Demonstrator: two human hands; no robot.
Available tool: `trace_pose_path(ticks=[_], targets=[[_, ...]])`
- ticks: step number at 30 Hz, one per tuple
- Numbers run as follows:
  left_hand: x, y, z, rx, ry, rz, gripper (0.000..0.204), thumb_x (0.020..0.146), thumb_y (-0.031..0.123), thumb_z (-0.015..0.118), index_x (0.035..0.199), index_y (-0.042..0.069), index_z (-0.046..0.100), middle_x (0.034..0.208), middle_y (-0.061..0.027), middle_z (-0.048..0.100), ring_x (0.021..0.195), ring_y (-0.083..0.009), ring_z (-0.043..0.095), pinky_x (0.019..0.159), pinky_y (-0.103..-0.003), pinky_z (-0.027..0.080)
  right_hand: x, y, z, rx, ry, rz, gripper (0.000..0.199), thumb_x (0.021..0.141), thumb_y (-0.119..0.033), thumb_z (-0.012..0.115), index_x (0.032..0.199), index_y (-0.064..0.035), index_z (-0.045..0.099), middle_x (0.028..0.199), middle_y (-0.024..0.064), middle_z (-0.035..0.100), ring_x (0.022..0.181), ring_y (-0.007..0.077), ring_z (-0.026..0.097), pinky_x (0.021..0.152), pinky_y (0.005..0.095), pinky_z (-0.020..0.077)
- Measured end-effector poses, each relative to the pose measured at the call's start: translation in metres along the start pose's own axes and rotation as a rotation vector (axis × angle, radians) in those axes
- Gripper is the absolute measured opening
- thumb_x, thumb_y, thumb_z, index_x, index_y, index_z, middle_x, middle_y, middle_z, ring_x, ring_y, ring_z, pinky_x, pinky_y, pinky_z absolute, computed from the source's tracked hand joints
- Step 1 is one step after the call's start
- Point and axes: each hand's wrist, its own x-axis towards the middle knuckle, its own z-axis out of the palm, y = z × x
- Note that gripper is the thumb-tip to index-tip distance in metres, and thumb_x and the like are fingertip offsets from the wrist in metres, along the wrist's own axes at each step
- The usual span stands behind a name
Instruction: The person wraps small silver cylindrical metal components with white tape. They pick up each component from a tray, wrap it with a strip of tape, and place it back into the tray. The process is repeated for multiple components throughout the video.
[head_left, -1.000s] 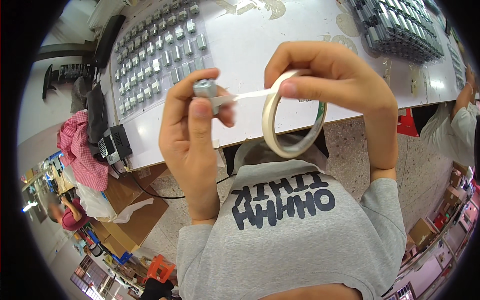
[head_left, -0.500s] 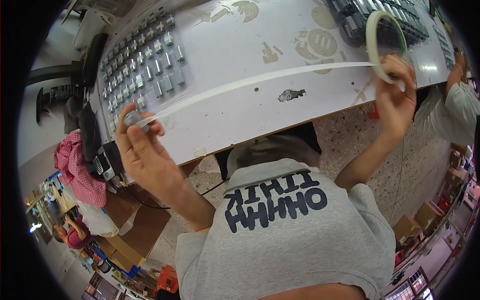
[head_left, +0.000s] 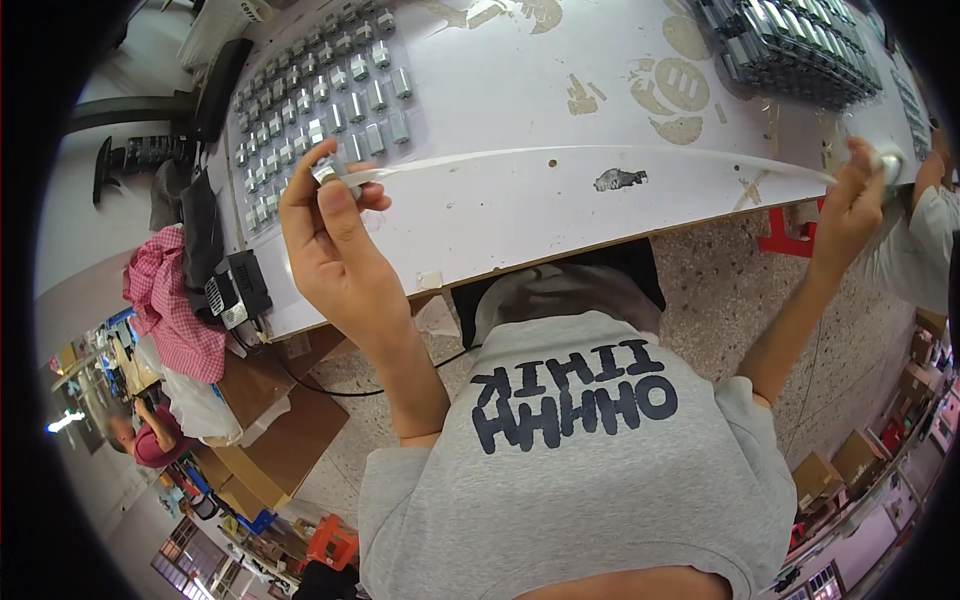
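Note:
My left hand point(head_left: 338, 245) pinches a small grey metal cylinder point(head_left: 326, 168) between thumb and fingers, at the near edge of the tray of parts. From it a narrow whitish strip of tape point(head_left: 600, 152) stretches, slightly bowed, across the table to the right. My right hand point(head_left: 850, 210) is closed at the strip's other end, out by the table's right edge. Beside its fingertips the pale tape roll point(head_left: 888, 165) shows only as a motion smear. Which fingers bear on the roll cannot be made out.
Rows of similar metal cylinders point(head_left: 357, 107) stand at the table's left. Stacked clear trays of them point(head_left: 800, 50) sit far right. A small black device point(head_left: 238, 290) and a pink checked cloth point(head_left: 178, 305) lie left. Another person's sleeve point(head_left: 920, 245) is close on the right.
My right hand has moved right, and the roll, a clear upright ring before, is now smeared beside the fingers. My left hand, still holding the cylinder, appears higher and further right; the view has shifted too.

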Motion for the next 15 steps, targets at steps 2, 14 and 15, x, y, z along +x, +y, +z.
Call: trace_pose_path(ticks=[2, 14, 15], targets=[[0.003, -0.004, -0.004, 0.046, 0.032, 0.03, 0.026, 0.089, 0.019, 0.045, 0.104, -0.002, 0.05, 0.081, -0.0088, 0.056, 0.065, -0.0079, 0.051, 0.061, -0.019, 0.043, 0.005, 0.03, -0.014, 0.07, -0.429, -0.044, 0.031, 0.091, -0.026, 0.04, 0.076, 0.0005, 0.049, 0.057, -0.0021, 0.044, 0.044, 0.0055, 0.038, 0.045, 0.0163, 0.0312], [0.009, 0.001, -0.011, 0.008, -0.136, -0.06, 0.025, 0.087, 0.015, 0.048, 0.105, -0.002, 0.052, 0.079, -0.0038, 0.053, 0.065, -0.0066, 0.051, 0.06, -0.02, 0.043, 0.045, 0.167, -0.027, 0.179, -0.113, 0.196, 0.025, 0.088, -0.027, 0.047, 0.088, -0.0025, 0.054, 0.065, -0.0025, 0.047, 0.056, 0.0021, 0.04, 0.048, 0.0168, 0.0287], [0.007, 0.005, -0.009, -0.001, -0.155, -0.066, 0.026, 0.087, 0.015, 0.049, 0.106, -0.002, 0.052, 0.079, -0.0038, 0.053, 0.065, -0.0071, 0.051, 0.06, -0.02, 0.043, 0.048, 0.17, -0.015, 0.103, -0.134, 0.115, 0.026, 0.088, -0.027, 0.047, 0.089, -0.0022, 0.054, 0.067, -0.0018, 0.048, 0.057, 0.003, 0.042, 0.049, 0.0173, 0.0303]])
